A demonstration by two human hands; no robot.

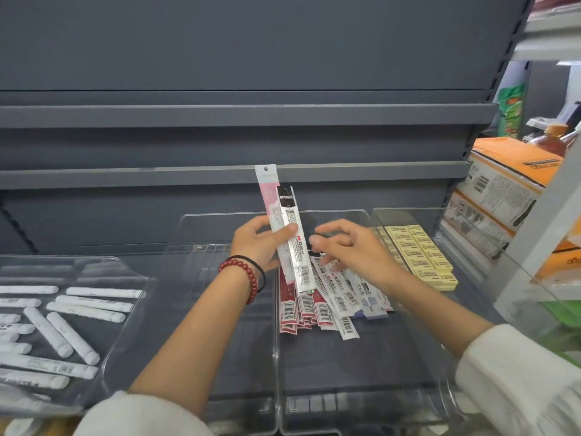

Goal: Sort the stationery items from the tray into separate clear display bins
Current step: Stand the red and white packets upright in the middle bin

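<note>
White sleeves [518, 382]; left hand [261, 243] grips, seemingly, two refill packets [287, 234].

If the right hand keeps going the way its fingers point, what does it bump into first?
Probably the silver packet held upright in the left hand. The right hand points left at it, fingertips close by, though depth is hard to judge.
</note>
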